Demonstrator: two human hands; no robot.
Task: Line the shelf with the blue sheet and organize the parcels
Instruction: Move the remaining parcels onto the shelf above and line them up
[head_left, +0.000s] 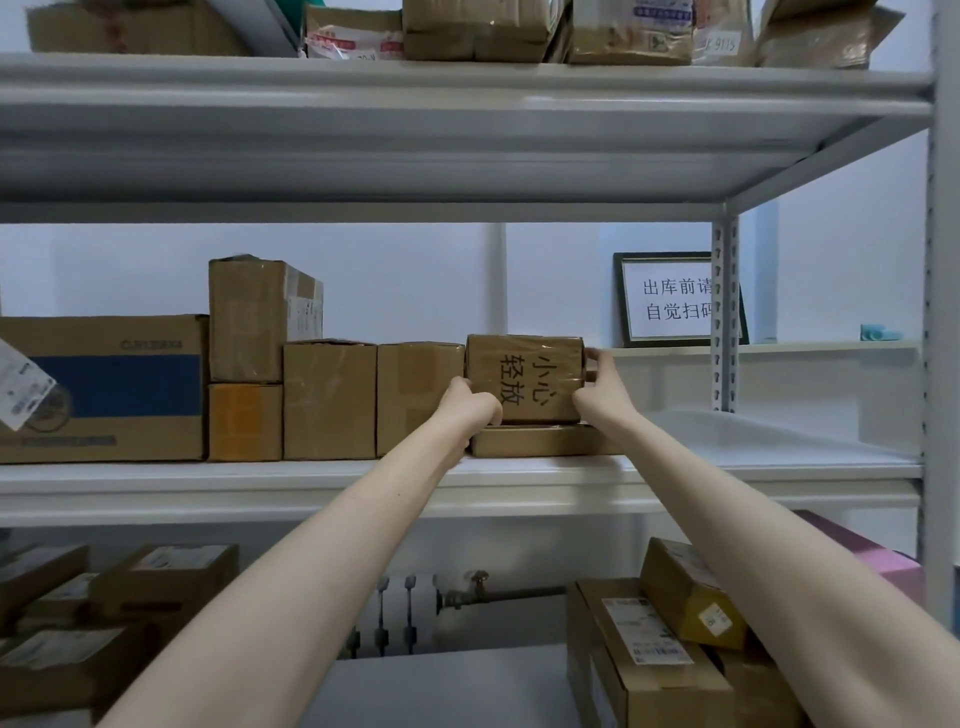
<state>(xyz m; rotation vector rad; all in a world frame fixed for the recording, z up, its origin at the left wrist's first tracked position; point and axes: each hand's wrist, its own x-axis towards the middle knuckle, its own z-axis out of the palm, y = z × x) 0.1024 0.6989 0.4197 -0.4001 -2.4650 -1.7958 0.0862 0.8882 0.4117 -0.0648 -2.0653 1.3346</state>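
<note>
On the middle white metal shelf (727, 462), a brown tape-wrapped cardboard parcel (524, 376) sits on top of a flat brown cardboard parcel (540, 440) near the front edge. The left hand (470, 402) grips its lower left edge with curled fingers, and the right hand (602, 387) clasps its right side. A row of plain brown boxes (330, 400) stands just beside it on the left. To the right, open shelf board runs to the perforated grey post (724, 312). The parcel's front reads 小心轻放 in two columns. Behind it, a framed white sign (670, 301) reads 出库前请 自觉扫, its last character cut off by the post.
</note>
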